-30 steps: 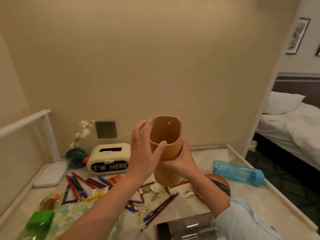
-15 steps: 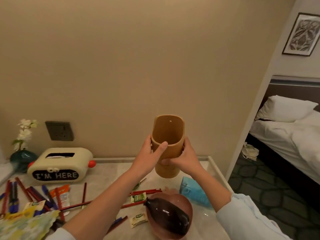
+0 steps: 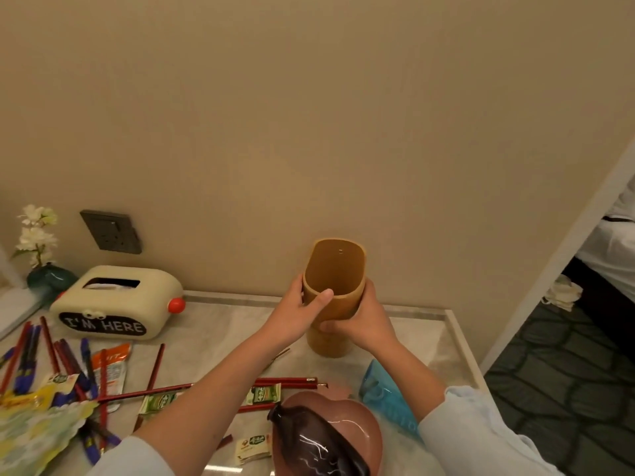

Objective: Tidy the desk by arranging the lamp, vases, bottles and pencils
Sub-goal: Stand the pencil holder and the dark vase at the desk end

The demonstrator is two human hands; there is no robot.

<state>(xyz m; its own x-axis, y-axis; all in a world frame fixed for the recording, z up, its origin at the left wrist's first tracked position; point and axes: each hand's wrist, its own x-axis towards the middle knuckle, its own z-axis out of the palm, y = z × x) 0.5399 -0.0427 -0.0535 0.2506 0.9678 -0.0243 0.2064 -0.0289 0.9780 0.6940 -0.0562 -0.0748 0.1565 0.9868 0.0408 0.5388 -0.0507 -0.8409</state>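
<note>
A tall tan holder (image 3: 335, 269) with an open top stands upright near the back wall, its base at the desk surface. My left hand (image 3: 299, 312) grips its left side with the thumb across the front. My right hand (image 3: 364, 319) wraps its right side and lower front. Red and blue pencils (image 3: 68, 365) lie scattered at the left. Two red pencils (image 3: 292, 382) lie in the middle. A blue bottle (image 3: 386, 396) lies on its side at the right. A dark vase (image 3: 316, 444) rests in a pink bowl (image 3: 364, 431). A green vase with white flowers (image 3: 49, 278) stands far left.
A cream tissue box (image 3: 117, 304) reading "I'M HERE" sits at the back left below a wall socket (image 3: 111, 231). Small sachets (image 3: 263, 395) and a floral paper (image 3: 34, 431) lie among the pencils. The desk's raised rim (image 3: 464, 341) runs along the right, with floor beyond.
Both hands have carried the tan holder down and toward the back right of the desk, from mid-air to the surface. The view has shifted right and lower.
</note>
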